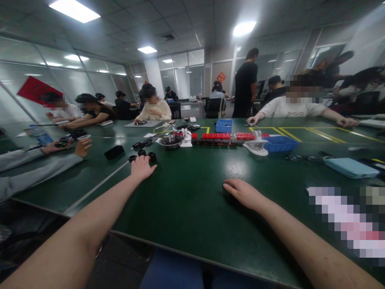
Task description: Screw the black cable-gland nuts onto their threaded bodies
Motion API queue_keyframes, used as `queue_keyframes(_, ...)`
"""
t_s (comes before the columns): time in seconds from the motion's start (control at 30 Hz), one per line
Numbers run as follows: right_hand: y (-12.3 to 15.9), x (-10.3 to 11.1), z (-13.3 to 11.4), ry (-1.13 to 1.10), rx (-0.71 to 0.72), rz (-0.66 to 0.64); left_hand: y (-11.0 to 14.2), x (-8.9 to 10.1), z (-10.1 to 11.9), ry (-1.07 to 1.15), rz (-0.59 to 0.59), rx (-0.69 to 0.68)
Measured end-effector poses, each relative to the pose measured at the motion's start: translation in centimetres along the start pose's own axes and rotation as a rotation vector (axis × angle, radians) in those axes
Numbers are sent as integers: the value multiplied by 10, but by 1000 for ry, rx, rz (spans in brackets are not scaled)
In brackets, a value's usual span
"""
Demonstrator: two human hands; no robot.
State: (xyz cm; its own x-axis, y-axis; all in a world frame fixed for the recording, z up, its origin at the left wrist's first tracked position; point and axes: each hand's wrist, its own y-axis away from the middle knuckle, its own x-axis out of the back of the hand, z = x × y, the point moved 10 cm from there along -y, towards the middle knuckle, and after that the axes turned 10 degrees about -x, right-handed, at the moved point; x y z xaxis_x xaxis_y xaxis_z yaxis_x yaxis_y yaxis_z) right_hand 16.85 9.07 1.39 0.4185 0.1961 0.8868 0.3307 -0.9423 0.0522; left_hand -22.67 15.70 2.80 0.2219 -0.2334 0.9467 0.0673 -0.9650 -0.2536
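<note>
My left hand (pixel 142 167) reaches forward over the green table, its thumb spread to the right and its fingertips at a cluster of small black round pieces (pixel 152 156). Whether the fingers touch these pieces or rest just in front of them, I cannot tell. Lower and to the right, my right hand (pixel 239 192) lies on the bare tabletop (pixel 186 192), thumb side up, with thumb and forefinger slightly apart and nothing visible in it. Its other fingers are mostly hidden.
Beyond my hands stand a dark round dish (pixel 170 142), red blocks in a row (pixel 216 136), a white clamp-like stand (pixel 256 145) and a blue bin (pixel 279 143). A black box (pixel 114 151) and a co-worker's hand (pixel 82 146) are left; a light-blue case (pixel 351 167) lies right.
</note>
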Motion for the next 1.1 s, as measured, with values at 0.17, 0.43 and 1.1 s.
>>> queue_keyframes(0.17, 0, 1, 0, -6, -1, -4, -2, 5, -5, -50, 68, 2)
queue_keyframes(0.43, 0, 0, 2, -22, -6, -9, -13, 1, -12, -105, 103, 2)
queue_keyframes(1.1, -2, 1, 1, -69, -9, -13, -29, -4, -19, -58, 92, -25)
